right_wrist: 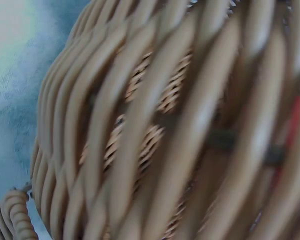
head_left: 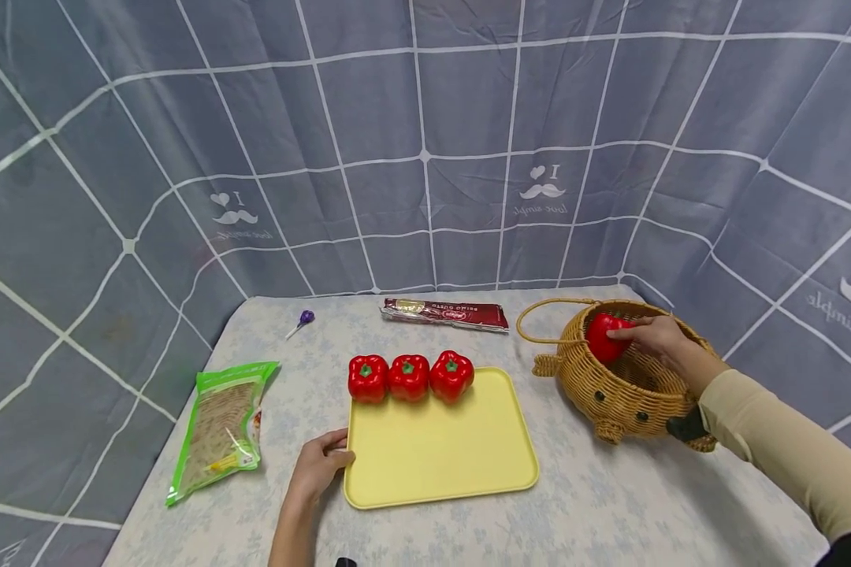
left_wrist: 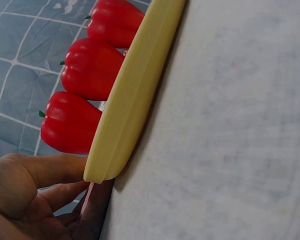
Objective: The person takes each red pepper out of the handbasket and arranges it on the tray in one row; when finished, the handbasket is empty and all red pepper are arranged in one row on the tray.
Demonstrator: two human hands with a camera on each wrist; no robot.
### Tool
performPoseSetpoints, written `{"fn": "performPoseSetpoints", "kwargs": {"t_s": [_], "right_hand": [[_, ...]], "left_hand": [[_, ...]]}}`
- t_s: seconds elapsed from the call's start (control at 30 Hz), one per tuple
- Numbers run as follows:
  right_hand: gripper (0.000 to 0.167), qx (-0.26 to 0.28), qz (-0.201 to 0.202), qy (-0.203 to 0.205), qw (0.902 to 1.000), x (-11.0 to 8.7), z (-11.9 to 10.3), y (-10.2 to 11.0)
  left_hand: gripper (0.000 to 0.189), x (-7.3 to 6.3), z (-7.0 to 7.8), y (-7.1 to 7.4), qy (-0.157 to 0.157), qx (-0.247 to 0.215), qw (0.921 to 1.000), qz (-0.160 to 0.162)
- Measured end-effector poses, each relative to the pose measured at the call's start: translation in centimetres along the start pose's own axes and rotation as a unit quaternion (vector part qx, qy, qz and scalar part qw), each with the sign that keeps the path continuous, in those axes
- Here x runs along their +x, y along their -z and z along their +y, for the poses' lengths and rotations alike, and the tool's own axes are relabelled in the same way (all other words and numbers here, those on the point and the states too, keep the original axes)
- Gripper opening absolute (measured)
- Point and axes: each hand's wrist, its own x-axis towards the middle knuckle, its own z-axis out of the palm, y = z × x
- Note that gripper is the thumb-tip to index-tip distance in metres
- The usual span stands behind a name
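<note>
In the head view my right hand (head_left: 658,340) grips a red bell pepper (head_left: 605,337) inside the opening of a wicker basket (head_left: 589,394), which has an animal face. The right wrist view is filled by the basket's weave (right_wrist: 190,130); the hand itself is hidden there. My left hand (head_left: 317,466) holds the left edge of a yellow tray (head_left: 440,457), thumb at the rim; the tray's edge (left_wrist: 132,95) shows in the left wrist view. Three red bell peppers stand in a row along the tray's far side: left (head_left: 368,379), middle (head_left: 409,378) and right (head_left: 451,376).
A green-edged food bag (head_left: 223,429) lies at the left of the table. Behind the peppers is a dark red long packet (head_left: 445,313), with a purple lollipop (head_left: 306,317) to its left. The basket's handle (head_left: 532,335) leans left. A grey-blue checked curtain (head_left: 425,189) surrounds the table.
</note>
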Motion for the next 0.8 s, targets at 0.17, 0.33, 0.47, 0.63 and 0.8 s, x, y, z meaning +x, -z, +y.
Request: {"fn": "performPoseSetpoints", "kwargs": {"t_s": [0.17, 0.33, 0.47, 0.63, 0.8], "right_hand": [[0.093, 0.024, 0.011, 0.021, 0.9994, -0.5, -0.3, 0.4], [0.091, 0.058, 0.037, 0.041, 0.9968, -1.0, -0.5, 0.5], [0.089, 0.073, 0.049, 0.048, 0.995, -1.2, -0.5, 0.5], [0.091, 0.082, 0.051, 0.051, 0.994, -1.6, -0.6, 0.7], [0.093, 0.123, 0.043, 0.048, 0.9903, -2.2, -0.7, 1.0]], "left_hand": [[0.048, -0.1, 0.1, 0.1, -0.007, -0.002, 1.0, -0.003], [0.048, -0.2, 0.3, 0.1, -0.014, 0.004, 0.9999, -0.004], [0.048, -0.2, 0.3, 0.1, -0.016, 0.008, 0.9998, -0.003], [0.048, 0.0, 0.1, 0.1, -0.017, 0.006, 0.9998, -0.002], [0.047, 0.2, 0.0, 0.0, -0.014, 0.005, 0.9999, -0.003]]}}
